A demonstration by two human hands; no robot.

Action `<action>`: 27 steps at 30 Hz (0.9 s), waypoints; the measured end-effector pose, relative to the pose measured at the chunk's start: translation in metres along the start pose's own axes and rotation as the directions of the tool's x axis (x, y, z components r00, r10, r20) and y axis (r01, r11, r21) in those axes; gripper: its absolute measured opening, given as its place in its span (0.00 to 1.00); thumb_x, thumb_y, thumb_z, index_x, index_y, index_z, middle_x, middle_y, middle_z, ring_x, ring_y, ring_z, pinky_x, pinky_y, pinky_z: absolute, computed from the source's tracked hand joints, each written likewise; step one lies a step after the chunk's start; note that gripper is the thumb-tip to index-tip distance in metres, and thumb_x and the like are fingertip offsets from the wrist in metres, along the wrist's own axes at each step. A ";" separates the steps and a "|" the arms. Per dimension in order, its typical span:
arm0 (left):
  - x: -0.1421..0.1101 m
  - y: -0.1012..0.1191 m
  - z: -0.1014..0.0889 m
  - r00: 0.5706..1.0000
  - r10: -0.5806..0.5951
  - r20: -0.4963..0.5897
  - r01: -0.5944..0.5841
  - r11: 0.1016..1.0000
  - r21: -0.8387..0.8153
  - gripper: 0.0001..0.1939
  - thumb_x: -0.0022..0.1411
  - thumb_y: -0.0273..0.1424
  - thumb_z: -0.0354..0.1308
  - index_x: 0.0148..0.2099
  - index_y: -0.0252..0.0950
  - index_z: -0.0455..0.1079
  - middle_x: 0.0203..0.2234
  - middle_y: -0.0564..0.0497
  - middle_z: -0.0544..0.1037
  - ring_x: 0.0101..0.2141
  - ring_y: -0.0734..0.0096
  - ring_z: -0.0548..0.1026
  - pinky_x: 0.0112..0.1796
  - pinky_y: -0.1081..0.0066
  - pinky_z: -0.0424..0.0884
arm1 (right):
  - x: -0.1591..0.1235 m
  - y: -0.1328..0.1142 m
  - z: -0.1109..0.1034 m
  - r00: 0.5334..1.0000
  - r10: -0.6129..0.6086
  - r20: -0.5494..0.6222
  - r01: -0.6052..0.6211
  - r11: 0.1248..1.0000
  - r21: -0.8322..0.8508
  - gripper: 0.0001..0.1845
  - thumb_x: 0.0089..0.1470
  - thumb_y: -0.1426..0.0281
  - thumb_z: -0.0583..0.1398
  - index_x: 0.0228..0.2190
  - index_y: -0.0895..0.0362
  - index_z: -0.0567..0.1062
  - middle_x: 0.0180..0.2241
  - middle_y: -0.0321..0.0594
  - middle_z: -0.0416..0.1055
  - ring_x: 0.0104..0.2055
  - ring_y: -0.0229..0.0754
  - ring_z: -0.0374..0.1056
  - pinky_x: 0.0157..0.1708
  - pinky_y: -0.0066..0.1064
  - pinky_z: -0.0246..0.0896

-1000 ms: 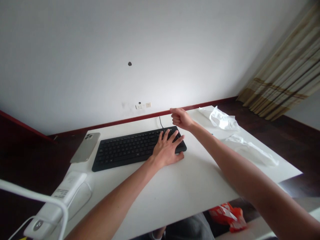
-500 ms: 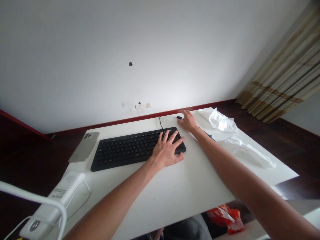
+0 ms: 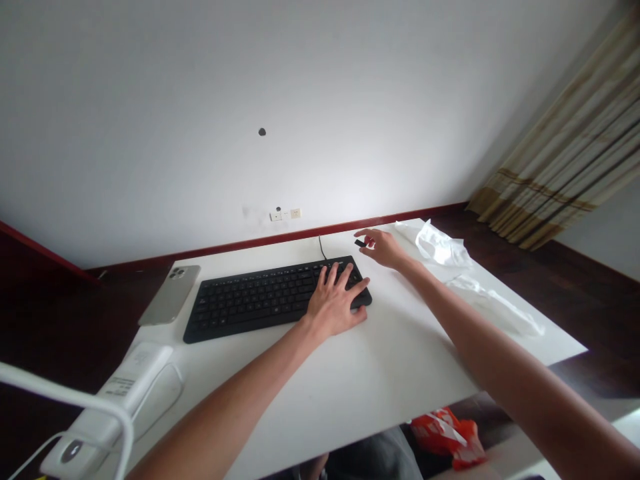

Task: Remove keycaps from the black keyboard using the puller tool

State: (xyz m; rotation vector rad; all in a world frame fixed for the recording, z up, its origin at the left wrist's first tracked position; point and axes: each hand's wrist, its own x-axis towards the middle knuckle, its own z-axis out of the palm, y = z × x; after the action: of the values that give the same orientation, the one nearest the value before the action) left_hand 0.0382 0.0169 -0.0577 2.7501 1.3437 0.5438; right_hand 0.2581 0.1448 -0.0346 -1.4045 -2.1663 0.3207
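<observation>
A black keyboard (image 3: 260, 300) lies on the white table (image 3: 360, 373), its cable running off the far edge. My left hand (image 3: 336, 300) rests flat on the keyboard's right end with fingers spread. Just beyond that end, my right hand (image 3: 384, 248) hovers a little above the table, pinching a small black object (image 3: 359, 243) between thumb and fingertips.
A grey phone (image 3: 170, 293) lies face down left of the keyboard. A white device with a cable (image 3: 117, 393) sits at the near left corner. Crumpled clear plastic bags (image 3: 443, 245) lie at the far right. An orange packet (image 3: 445, 433) is on the floor below.
My right hand, first a raised fist, dropped to the table by a small black object and now lifts it in a pinch. My left hand stayed on the keyboard.
</observation>
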 end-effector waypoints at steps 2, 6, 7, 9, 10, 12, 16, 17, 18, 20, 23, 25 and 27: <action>-0.001 0.001 0.000 1.000 -0.006 -0.011 0.006 1.000 0.001 0.33 0.64 0.43 0.59 0.70 0.51 0.62 0.71 0.48 0.57 0.69 0.41 0.52 0.67 0.40 0.49 | -0.007 0.001 -0.002 0.999 0.009 0.043 -0.009 1.000 -0.008 0.20 0.56 0.68 0.64 0.51 0.52 0.79 0.38 0.42 0.78 0.37 0.45 0.72 0.40 0.35 0.66; -0.003 0.004 0.000 1.000 -0.019 -0.023 0.019 1.000 0.009 0.31 0.65 0.42 0.59 0.69 0.52 0.63 0.71 0.49 0.58 0.69 0.41 0.53 0.67 0.41 0.50 | -0.013 0.005 0.001 0.985 0.036 0.168 -0.046 0.997 0.058 0.17 0.53 0.64 0.66 0.45 0.52 0.82 0.31 0.36 0.76 0.32 0.41 0.70 0.37 0.33 0.63; -0.003 0.004 -0.001 1.000 -0.019 -0.023 0.019 1.000 0.010 0.31 0.65 0.42 0.59 0.69 0.52 0.63 0.70 0.49 0.58 0.69 0.41 0.53 0.67 0.41 0.50 | -0.013 0.006 0.002 0.980 0.035 0.197 -0.050 0.996 0.073 0.17 0.52 0.62 0.67 0.44 0.52 0.82 0.29 0.35 0.75 0.31 0.41 0.69 0.36 0.32 0.62; -0.003 0.004 -0.001 1.000 -0.018 -0.021 0.018 1.000 0.010 0.31 0.65 0.43 0.59 0.69 0.51 0.63 0.70 0.49 0.58 0.69 0.41 0.53 0.67 0.41 0.50 | -0.012 0.009 0.002 0.970 0.033 0.242 -0.058 0.994 0.096 0.18 0.50 0.59 0.68 0.43 0.52 0.82 0.28 0.33 0.75 0.30 0.40 0.69 0.36 0.32 0.62; -0.003 0.004 -0.001 1.000 -0.017 -0.019 0.017 1.000 0.009 0.31 0.65 0.43 0.59 0.69 0.51 0.63 0.71 0.49 0.58 0.69 0.41 0.53 0.67 0.42 0.50 | -0.012 0.011 0.001 0.965 0.036 0.259 -0.066 0.992 0.107 0.20 0.49 0.58 0.69 0.43 0.52 0.82 0.28 0.33 0.75 0.31 0.40 0.69 0.36 0.32 0.62; -0.003 0.003 -0.001 1.000 -0.018 -0.015 0.018 1.000 0.008 0.31 0.65 0.43 0.59 0.69 0.51 0.63 0.71 0.48 0.58 0.69 0.41 0.53 0.67 0.42 0.50 | -0.012 0.014 -0.003 0.955 0.041 0.293 -0.079 0.990 0.120 0.23 0.47 0.56 0.70 0.44 0.52 0.81 0.31 0.35 0.77 0.32 0.42 0.70 0.37 0.33 0.64; -0.002 0.003 -0.001 1.000 -0.019 -0.009 0.019 1.000 0.004 0.31 0.65 0.43 0.58 0.70 0.52 0.62 0.71 0.49 0.57 0.70 0.42 0.52 0.67 0.42 0.49 | -0.015 0.017 -0.015 0.960 0.012 0.280 -0.050 0.991 0.128 0.34 0.44 0.59 0.72 0.54 0.49 0.78 0.48 0.44 0.76 0.41 0.47 0.74 0.40 0.36 0.70; -0.002 0.003 -0.001 1.000 -0.018 -0.007 0.019 1.000 0.002 0.31 0.66 0.43 0.58 0.70 0.52 0.62 0.71 0.50 0.57 0.70 0.42 0.52 0.67 0.42 0.49 | -0.016 0.017 -0.017 0.961 -0.016 0.276 -0.024 0.990 0.140 0.35 0.45 0.61 0.71 0.56 0.48 0.77 0.54 0.46 0.73 0.44 0.48 0.74 0.41 0.36 0.72; -0.002 0.003 -0.001 1.000 -0.018 -0.006 0.018 1.000 0.001 0.31 0.66 0.43 0.58 0.70 0.52 0.62 0.71 0.50 0.57 0.70 0.42 0.52 0.67 0.42 0.49 | -0.016 0.017 -0.020 0.959 -0.052 0.280 0.007 0.987 0.158 0.34 0.46 0.63 0.71 0.57 0.47 0.76 0.59 0.46 0.69 0.46 0.48 0.74 0.41 0.36 0.73; -0.002 0.003 -0.001 1.000 -0.019 -0.006 0.019 1.000 0.000 0.32 0.65 0.43 0.58 0.70 0.52 0.62 0.71 0.50 0.57 0.70 0.42 0.52 0.67 0.42 0.49 | -0.017 0.015 -0.024 0.941 -0.123 0.314 0.064 0.979 0.194 0.32 0.48 0.67 0.68 0.56 0.46 0.76 0.63 0.44 0.66 0.49 0.48 0.73 0.42 0.37 0.74; -0.002 0.002 -0.001 1.000 -0.018 -0.009 0.018 1.000 0.004 0.31 0.65 0.43 0.58 0.70 0.51 0.62 0.71 0.49 0.57 0.69 0.42 0.52 0.67 0.42 0.49 | -0.018 0.010 -0.025 0.922 -0.162 0.351 0.091 0.973 0.210 0.27 0.50 0.69 0.66 0.53 0.47 0.78 0.58 0.42 0.72 0.50 0.49 0.73 0.44 0.38 0.74; -0.002 0.003 -0.001 1.000 -0.017 -0.011 0.017 1.000 0.008 0.32 0.65 0.43 0.59 0.69 0.51 0.62 0.71 0.48 0.57 0.69 0.42 0.52 0.67 0.42 0.49 | -0.017 0.007 -0.024 0.928 -0.136 0.346 0.068 0.977 0.202 0.23 0.51 0.68 0.66 0.50 0.49 0.81 0.52 0.42 0.77 0.48 0.48 0.74 0.45 0.38 0.74; -0.003 0.005 -0.001 1.000 -0.019 -0.015 0.020 1.000 0.015 0.32 0.65 0.42 0.59 0.69 0.51 0.62 0.71 0.49 0.58 0.69 0.42 0.53 0.67 0.41 0.50 | -0.017 0.006 -0.023 0.941 -0.085 0.329 0.027 0.984 0.176 0.18 0.52 0.68 0.66 0.46 0.50 0.83 0.46 0.42 0.80 0.44 0.47 0.76 0.45 0.38 0.74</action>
State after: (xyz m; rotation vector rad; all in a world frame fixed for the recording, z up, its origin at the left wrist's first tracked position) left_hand 0.0402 0.0116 -0.0570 2.7471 1.3820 0.5562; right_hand 0.2803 0.1301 -0.0235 -1.2618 -2.3765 0.7529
